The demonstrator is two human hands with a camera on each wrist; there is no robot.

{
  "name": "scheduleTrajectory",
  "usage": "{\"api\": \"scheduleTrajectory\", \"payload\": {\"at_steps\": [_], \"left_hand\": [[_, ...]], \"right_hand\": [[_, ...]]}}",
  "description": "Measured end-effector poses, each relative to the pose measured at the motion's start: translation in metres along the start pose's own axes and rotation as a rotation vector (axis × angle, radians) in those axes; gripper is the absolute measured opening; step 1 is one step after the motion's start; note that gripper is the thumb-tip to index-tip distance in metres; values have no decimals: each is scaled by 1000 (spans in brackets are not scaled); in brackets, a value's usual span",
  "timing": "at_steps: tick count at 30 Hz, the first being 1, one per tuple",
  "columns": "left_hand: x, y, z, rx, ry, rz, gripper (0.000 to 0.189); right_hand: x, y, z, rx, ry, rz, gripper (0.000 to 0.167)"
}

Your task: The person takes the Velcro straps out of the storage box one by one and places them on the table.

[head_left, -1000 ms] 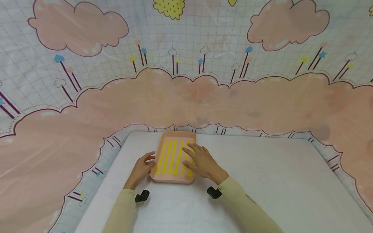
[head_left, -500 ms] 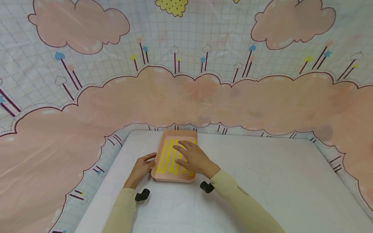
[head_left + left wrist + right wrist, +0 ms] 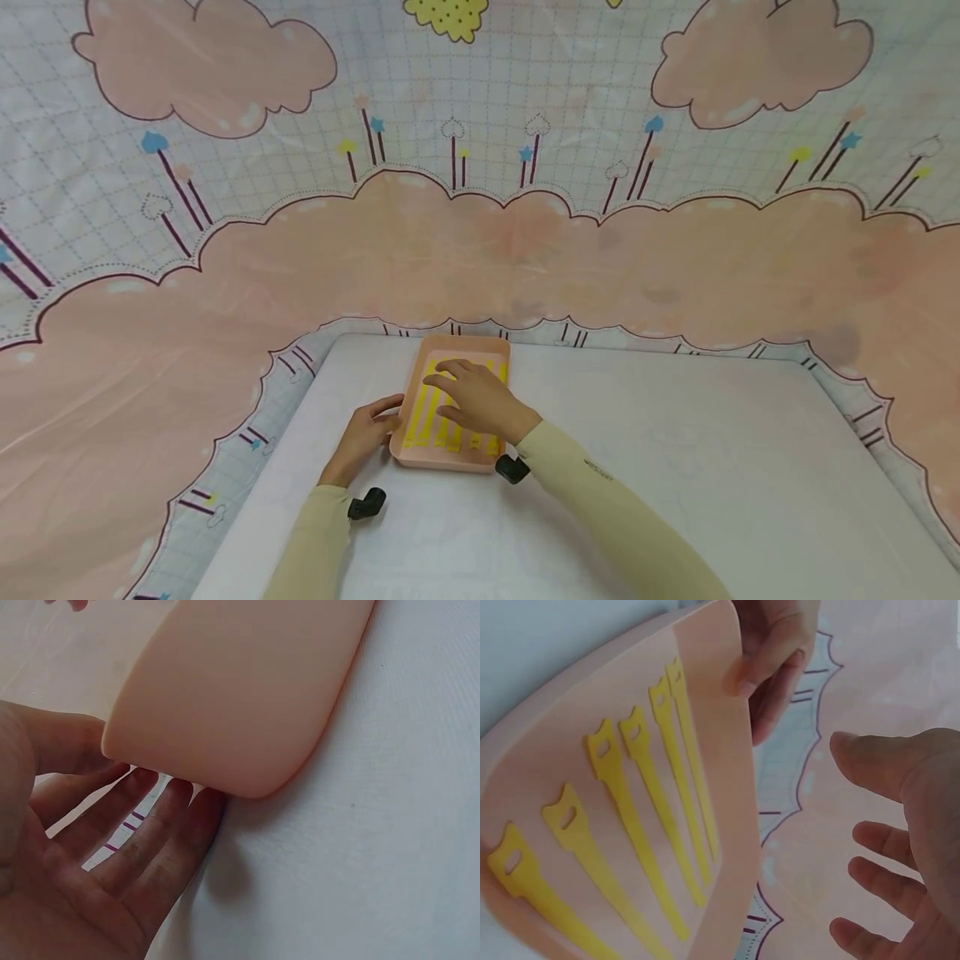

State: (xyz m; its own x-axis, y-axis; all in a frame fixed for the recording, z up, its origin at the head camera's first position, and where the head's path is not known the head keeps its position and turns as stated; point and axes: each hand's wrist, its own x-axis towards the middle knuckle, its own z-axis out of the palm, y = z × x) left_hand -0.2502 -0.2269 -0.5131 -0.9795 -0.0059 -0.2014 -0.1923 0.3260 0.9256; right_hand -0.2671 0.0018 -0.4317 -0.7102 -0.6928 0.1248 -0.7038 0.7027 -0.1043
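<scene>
A shallow pink tray stands on the white table, holding several yellow cable straps laid in a row. In the right wrist view each strap shows a slotted, wider head. My left hand holds the tray's left side, thumb at the rim and fingertips against the outer wall in the left wrist view. Over the tray is my right hand, fingers spread and nothing in them; it hides part of the straps in the head view.
The white tabletop extends to the right of the tray. A cloud-patterned cloth rises behind and around the table. A black wrist device sits by each sleeve.
My right hand has moved left across the tray, from its right side to over the middle straps. The left hand stays at the tray's left side.
</scene>
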Motion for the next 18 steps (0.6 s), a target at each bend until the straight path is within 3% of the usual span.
{"api": "scheduleTrajectory", "payload": {"at_steps": [8, 18], "left_hand": [[1, -1, -1, 11, 4, 8, 47], [0, -4, -2, 35, -25, 31, 47]], "right_hand": [[18, -1, 5, -10, 12, -31, 47], [35, -3, 21, -2, -24, 13, 35]]}}
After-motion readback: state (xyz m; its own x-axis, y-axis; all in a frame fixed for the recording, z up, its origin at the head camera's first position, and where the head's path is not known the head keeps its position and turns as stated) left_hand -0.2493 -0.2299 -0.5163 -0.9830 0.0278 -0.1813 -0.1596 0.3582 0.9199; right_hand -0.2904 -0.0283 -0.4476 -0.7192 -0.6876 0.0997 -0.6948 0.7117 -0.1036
